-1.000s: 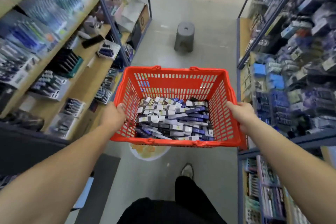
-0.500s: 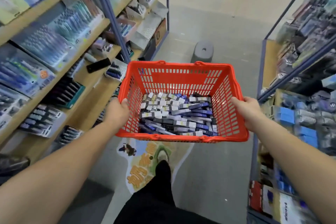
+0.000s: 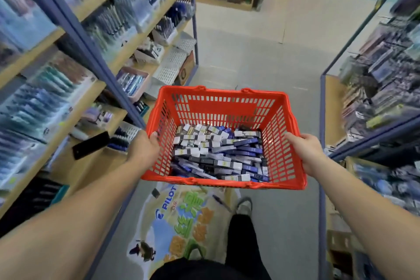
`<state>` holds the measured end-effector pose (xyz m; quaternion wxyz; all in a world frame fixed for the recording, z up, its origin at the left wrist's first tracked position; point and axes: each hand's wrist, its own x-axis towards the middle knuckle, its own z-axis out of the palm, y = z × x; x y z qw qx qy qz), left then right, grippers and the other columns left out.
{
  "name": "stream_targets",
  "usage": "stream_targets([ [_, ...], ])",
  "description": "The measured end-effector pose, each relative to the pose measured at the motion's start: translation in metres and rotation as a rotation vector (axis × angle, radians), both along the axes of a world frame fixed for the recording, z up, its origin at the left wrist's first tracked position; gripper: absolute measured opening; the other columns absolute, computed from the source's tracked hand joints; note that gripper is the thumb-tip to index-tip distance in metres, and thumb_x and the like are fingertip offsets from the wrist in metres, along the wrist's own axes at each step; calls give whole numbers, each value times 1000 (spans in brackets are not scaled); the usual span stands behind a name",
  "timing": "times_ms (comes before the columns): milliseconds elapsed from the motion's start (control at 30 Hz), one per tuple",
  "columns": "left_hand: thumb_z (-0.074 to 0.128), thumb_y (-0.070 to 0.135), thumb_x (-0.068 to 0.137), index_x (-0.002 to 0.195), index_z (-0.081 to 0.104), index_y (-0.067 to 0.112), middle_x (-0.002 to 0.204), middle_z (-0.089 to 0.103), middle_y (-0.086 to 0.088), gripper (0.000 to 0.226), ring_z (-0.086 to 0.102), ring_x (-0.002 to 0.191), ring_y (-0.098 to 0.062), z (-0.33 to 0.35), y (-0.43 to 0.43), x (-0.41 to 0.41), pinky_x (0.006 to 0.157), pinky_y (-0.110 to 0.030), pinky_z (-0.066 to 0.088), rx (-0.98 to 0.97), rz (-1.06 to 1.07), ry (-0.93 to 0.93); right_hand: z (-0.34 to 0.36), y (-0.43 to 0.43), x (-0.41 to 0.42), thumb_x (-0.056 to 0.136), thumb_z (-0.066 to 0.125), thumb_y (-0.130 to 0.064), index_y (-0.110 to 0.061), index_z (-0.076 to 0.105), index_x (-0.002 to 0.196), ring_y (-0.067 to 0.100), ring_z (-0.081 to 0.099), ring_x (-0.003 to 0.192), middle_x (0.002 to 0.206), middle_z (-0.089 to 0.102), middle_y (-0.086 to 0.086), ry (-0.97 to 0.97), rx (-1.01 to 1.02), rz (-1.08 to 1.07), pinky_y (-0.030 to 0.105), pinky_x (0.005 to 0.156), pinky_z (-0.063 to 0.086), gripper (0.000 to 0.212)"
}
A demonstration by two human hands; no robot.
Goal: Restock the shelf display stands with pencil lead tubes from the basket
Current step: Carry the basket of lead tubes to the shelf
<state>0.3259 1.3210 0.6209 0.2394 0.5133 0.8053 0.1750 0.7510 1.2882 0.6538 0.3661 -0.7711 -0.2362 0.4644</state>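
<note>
The pencil lead tubes [image 3: 218,154] are seen heaped loosely across the bottom of a red plastic basket [image 3: 227,100], a jumble of dark blue, grey and white-labelled packs lying at all angles. The basket is held level in the air at the middle of a shop aisle. Its left rim is gripped by the left hand [image 3: 143,150], whose fingers are curled over the edge into the inside; its right rim is gripped in the same way by the right hand [image 3: 306,152]. Both bare forearms are stretched forward from the lower corners of the view.

Below the basket, a colourful floor sticker [image 3: 181,218] printed with "PILOT" is laid on the grey floor [image 3: 250,59], and a shoe [image 3: 244,206] and a black trouser leg [image 3: 241,234] are visible just beside it. To the left, wooden shelves on blue uprights [image 3: 91,95] are filled with blurred pen displays; a flat black object [image 3: 91,145] and white perforated trays [image 3: 175,63] are set on them. To the right, a second shelving unit [image 3: 375,88] is packed with hanging stationery packs.
</note>
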Motion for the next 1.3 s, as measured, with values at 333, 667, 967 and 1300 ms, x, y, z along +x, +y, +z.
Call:
stream_targets([
  [333,44,33,110,117,57,0,104,65,-23,37,61,88,-38,-2,190,84,74,-38,42,-32,61,-28,-8,226,84,99,68,-21,-4,64,115,28,75,77,92,74,15,59,5,121,36,67,58,23],
  [667,45,36,109,116,61,1,105,70,-22,39,67,89,-40,-9,370,104,79,-44,55,-6,200,-73,-10,460,93,98,68,-17,1,63,122,22,74,68,92,74,14,93,-70,196,31,58,57,31],
  [967,45,41,108,119,56,5,111,69,-20,40,64,88,-37,-17,533,121,81,-43,51,-31,292,-80,-7,649,101,95,73,-19,1,61,127,27,73,78,102,74,17,87,-161,235,31,56,53,39],
  [1300,44,58,91,106,67,14,96,74,-14,52,70,84,-35,-46,631,207,83,-46,59,-26,574,-140,-31,819,172,97,71,-29,-7,54,136,26,73,84,103,73,11,58,-203,468,34,62,54,47],
])
